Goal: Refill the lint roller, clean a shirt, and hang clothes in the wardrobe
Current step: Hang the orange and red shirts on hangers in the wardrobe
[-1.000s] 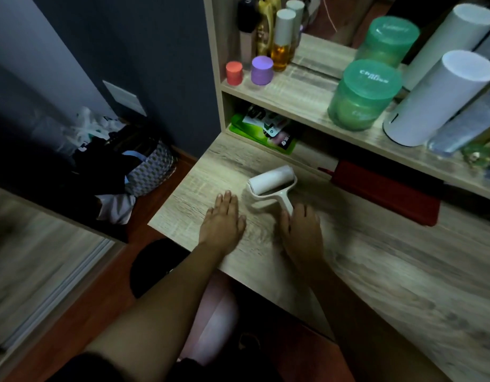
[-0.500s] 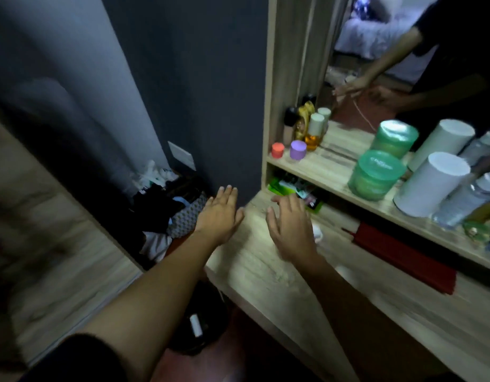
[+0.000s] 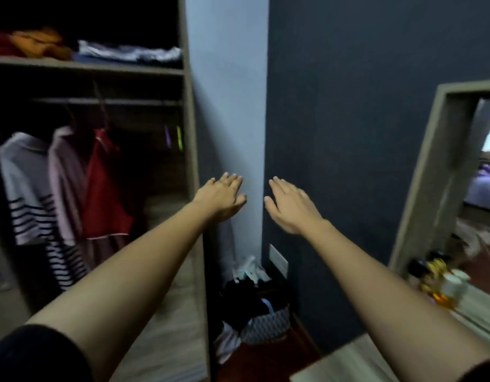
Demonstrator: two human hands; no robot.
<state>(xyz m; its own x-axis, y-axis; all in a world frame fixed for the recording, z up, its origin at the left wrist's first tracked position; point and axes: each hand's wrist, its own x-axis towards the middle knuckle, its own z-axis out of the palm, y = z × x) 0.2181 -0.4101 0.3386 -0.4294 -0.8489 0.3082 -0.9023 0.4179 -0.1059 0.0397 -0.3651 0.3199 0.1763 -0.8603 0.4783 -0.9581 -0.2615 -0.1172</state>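
Both hands, left (image 3: 221, 198) and right (image 3: 290, 206), reach forward empty with fingers spread; no lint roller in view. At 9 o'clock the open wardrobe (image 3: 190, 128) holds a striped shirt (image 3: 28, 194) and red garment (image 3: 106, 183) already hanging, so the task looks nearly done

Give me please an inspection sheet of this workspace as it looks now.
Surface: corner of the wooden desk, bare where it shows.
Job's things: wardrobe open; striped shirt, pink garment and red garment hang on its rail; folded clothes lie on the upper shelf. Lint roller: nothing seen.
Clutter: laundry basket full, on the floor; bottles by the mirror.
Hands: left hand and right hand both open, empty, raised.
Cables: nothing seen.
Surroundings: dark wall, wall socket.
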